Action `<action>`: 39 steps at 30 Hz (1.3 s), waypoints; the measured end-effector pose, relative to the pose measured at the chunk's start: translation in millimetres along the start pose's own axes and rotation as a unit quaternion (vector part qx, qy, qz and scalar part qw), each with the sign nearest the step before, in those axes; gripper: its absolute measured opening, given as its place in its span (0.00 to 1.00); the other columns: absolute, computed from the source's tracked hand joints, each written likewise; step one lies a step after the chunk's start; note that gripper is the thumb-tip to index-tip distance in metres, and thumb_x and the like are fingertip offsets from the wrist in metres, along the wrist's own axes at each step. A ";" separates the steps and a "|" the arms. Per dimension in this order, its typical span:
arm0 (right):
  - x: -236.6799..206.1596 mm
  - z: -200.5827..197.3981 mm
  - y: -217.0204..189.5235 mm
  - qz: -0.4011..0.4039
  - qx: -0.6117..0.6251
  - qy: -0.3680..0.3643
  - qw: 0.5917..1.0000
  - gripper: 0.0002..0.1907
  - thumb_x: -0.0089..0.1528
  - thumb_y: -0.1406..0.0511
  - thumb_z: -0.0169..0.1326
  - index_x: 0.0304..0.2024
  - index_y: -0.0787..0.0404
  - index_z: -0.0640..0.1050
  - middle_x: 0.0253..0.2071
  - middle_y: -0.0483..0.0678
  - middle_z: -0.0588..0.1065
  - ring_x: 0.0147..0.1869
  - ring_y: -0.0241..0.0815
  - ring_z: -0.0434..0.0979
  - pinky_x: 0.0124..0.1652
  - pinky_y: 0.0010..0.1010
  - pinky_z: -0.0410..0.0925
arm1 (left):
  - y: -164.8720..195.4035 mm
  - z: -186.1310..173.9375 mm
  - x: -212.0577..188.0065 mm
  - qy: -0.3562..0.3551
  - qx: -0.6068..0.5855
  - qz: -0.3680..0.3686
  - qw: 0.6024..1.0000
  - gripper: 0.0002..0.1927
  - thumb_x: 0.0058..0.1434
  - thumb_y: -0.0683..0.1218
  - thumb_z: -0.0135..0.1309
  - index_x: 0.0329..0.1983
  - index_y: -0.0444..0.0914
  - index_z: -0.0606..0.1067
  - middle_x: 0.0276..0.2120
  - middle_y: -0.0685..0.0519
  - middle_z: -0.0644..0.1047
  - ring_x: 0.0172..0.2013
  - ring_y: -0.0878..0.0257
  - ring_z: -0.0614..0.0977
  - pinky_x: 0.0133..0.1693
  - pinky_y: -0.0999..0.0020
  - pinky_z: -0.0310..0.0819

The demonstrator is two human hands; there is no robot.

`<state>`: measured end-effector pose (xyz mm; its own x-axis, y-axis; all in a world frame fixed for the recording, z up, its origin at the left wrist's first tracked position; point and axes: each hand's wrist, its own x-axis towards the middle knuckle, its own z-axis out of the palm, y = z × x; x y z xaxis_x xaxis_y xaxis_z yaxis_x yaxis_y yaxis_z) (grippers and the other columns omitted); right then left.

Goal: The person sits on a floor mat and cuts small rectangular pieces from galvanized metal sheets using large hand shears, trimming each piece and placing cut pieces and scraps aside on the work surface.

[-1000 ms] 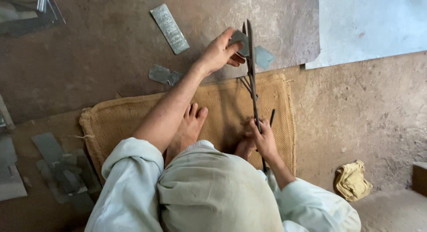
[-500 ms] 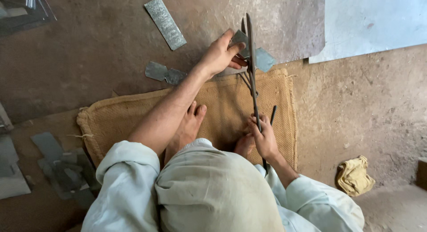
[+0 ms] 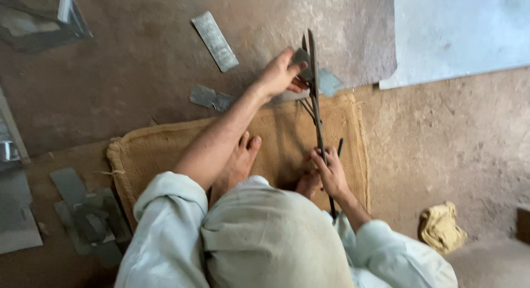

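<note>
On the burlap mat [image 3: 165,150], person seated on the ground, seen from above. Left arm fully extended forward, sleeve pushed to the elbow, left hand [image 3: 279,75] at the mat's far edge with fingers curled, pinching a small grey metal sheet piece [image 3: 301,57] against the blades of the long metal shears [image 3: 314,95]. Shears stand roughly on edge, running from the far edge of the mat back toward the body; blade end rises above the sheet piece. Right arm bent close to the torso, right hand [image 3: 329,172] wrapped tight around the lower shear handle near the feet. One bare foot [image 3: 238,164] lies on the mat under the left forearm; a second foot beside the right hand is mostly covered by it. Another grey offcut [image 3: 330,81] lies just right of the blades, touching the mat's far corner. Flat metal strip [image 3: 215,41] and small scraps [image 3: 212,97] lie on the dirt floor beyond the mat, apart from the hand. Stack of cut pieces [image 3: 83,216] at left, yellow rag [image 3: 440,227] at right. Head cloth and shoulders block the lap and the near end of the shears. Blade gap: can't tell. Large pale sheet [image 3: 458,28] is cut off top right.
</note>
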<state>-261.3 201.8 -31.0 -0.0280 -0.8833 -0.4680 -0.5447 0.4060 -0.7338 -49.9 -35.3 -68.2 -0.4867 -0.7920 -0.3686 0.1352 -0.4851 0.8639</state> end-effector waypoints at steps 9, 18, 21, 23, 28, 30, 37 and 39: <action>-10.0 -3.5 -38.5 0.067 0.062 0.009 0.996 0.25 0.68 0.52 0.50 0.60 0.61 0.76 0.53 0.50 0.70 0.53 0.44 0.74 0.52 0.33 0.70 | 7.5 -50.6 45.0 0.261 -0.074 0.151 0.951 0.21 0.71 0.51 0.51 0.62 0.38 0.64 0.50 0.51 0.75 0.44 0.64 0.82 0.31 0.66 0.89; 11.9 3.0 -110.0 -0.224 -0.184 0.241 0.926 0.18 0.65 0.62 0.65 0.55 0.58 0.78 0.61 0.47 0.72 0.64 0.46 0.72 0.60 0.39 0.66 | 44.2 -65.7 9.0 0.357 0.110 0.307 0.875 0.13 0.75 0.51 0.47 0.45 0.36 0.64 0.33 0.49 0.78 0.32 0.64 0.81 0.31 0.71 0.76; 38.3 -9.2 -147.9 -0.303 -0.262 0.266 0.877 0.26 0.59 0.63 0.72 0.58 0.56 0.77 0.65 0.42 0.71 0.68 0.47 0.67 0.68 0.44 0.57 | 47.0 -44.5 -39.3 0.216 -0.049 0.302 0.927 0.12 0.75 0.51 0.47 0.43 0.38 0.63 0.36 0.50 0.77 0.38 0.63 0.87 0.37 0.70 0.85; 54.8 -22.4 -171.2 -0.351 -0.340 0.275 0.828 0.36 0.55 0.60 0.74 0.63 0.56 0.75 0.67 0.48 0.69 0.72 0.56 0.59 0.69 0.47 0.53 | 45.1 -30.6 -69.7 0.213 0.048 0.250 0.943 0.11 0.74 0.51 0.45 0.42 0.39 0.65 0.34 0.50 0.79 0.34 0.64 0.85 0.32 0.73 0.81; 71.8 -48.7 -207.4 -0.385 -0.396 0.188 0.812 0.34 0.55 0.57 0.73 0.63 0.51 0.78 0.61 0.41 0.76 0.73 0.52 0.61 0.67 0.48 0.50 | 44.6 -8.9 -121.1 0.152 0.124 0.234 0.952 0.10 0.75 0.50 0.46 0.43 0.38 0.66 0.36 0.51 0.80 0.37 0.64 0.85 0.34 0.71 0.82; 71.8 -50.6 -210.1 -0.381 -0.416 0.144 0.813 0.30 0.56 0.56 0.73 0.60 0.48 0.81 0.58 0.37 0.79 0.72 0.47 0.65 0.68 0.47 0.50 | 48.4 -9.3 -131.2 0.160 0.143 0.228 0.950 0.11 0.76 0.49 0.50 0.44 0.37 0.65 0.36 0.48 0.81 0.39 0.61 0.84 0.41 0.65 0.79; 61.8 -28.2 -181.9 -0.358 -0.452 0.093 0.812 0.29 0.49 0.54 0.72 0.53 0.49 0.84 0.51 0.41 0.81 0.65 0.46 0.69 0.69 0.50 0.50 | 44.1 -9.3 -148.8 0.228 0.631 0.410 0.618 0.39 0.54 0.57 0.58 0.66 0.36 0.62 0.47 0.42 0.76 0.46 0.54 0.79 0.47 0.57 0.79; 54.3 -17.8 -170.6 -0.352 -0.471 0.078 0.805 0.29 0.48 0.54 0.72 0.51 0.50 0.84 0.51 0.41 0.80 0.65 0.45 0.69 0.69 0.51 0.50 | 34.7 0.9 -157.3 0.106 0.700 0.349 0.613 0.37 0.58 0.46 0.59 0.71 0.39 0.63 0.44 0.43 0.77 0.42 0.56 0.81 0.44 0.59 0.81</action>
<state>-184.8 80.5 77.5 0.5005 -0.8655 0.0209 -0.8637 -0.5008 -0.0564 30.5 72.8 20.1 -0.5885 -0.7280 0.3517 -0.6999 0.6765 0.2291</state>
